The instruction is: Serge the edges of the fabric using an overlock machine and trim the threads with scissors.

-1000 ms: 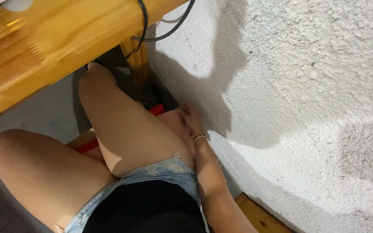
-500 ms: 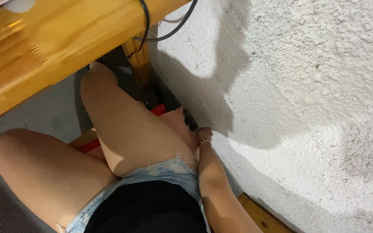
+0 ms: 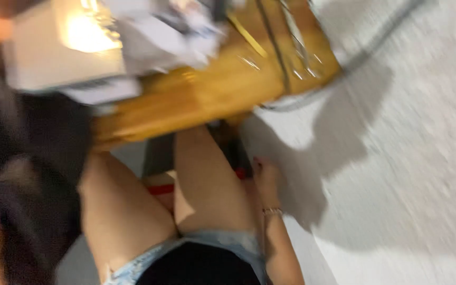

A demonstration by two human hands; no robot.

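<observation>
The picture is smeared by motion, so much of it stays uncertain. The person sits beside a rough white plastered wall [image 3: 407, 174], and the right hand [image 3: 266, 179] hangs down between the bare right thigh [image 3: 207, 184] and that wall, fingers pointing loosely downward with a thin bracelet [image 3: 272, 211] at the wrist; it appears relaxed and part open, and I see nothing in it, though the blur keeps me from being sure. Just beside the hand, on the side away from the wall and low under the leg, a small red object [image 3: 241, 173] shows as a short streak; whether the fingertips touch it cannot be told, and what kind of thing it is stays unclear. The left hand is hard to place: a blurred skin-toned patch sits at the far edge of the view, well away from the wall, and I cannot tell whether it is that hand or what it does. Above the legs, reaching out from the wall, runs the yellow-brown wooden worktop [image 3: 207, 95], carrying a pale boxy device with a bright glare [image 3: 64, 53] and some crumpled white paper [image 3: 170, 31]. A dark cable [image 3: 344, 68] trails off the worktop's wall-side end. Judging from this, any work low by the wall looks unfinished or paused: nothing is visibly gripped or lifted, and the red object lies down near the floor.
</observation>
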